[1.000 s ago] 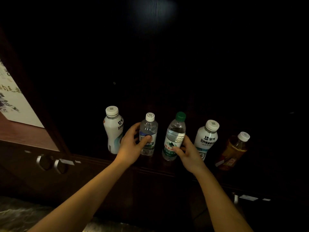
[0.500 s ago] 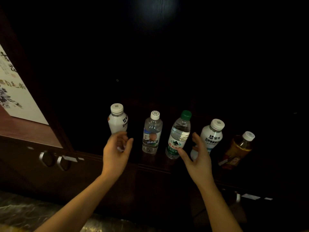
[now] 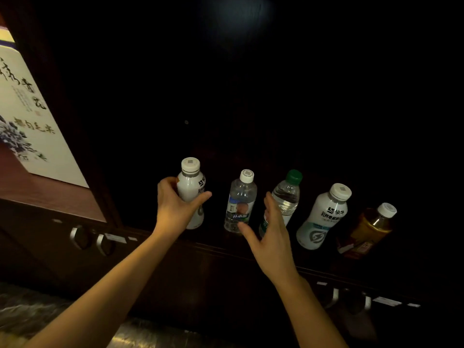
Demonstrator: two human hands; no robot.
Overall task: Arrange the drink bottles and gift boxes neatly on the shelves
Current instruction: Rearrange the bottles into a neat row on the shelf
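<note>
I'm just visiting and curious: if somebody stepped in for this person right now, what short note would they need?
Left hand: wrapped around the leftmost white bottle.
Right hand: open, holding nothing, in front of the green-capped bottle.
Five bottles stand in a row on the dark shelf, including a small clear bottle, a second white bottle and an amber bottle.
A gift box sits in the left compartment.
Left: finish straightening the row.

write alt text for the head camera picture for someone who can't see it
A person's left hand grips a white bottle at the left end of a row of five drink bottles on a dark shelf, while the open right hand reaches between a clear white-capped bottle and a green-capped bottle. A pale gift box stands in the compartment at far left.
</note>
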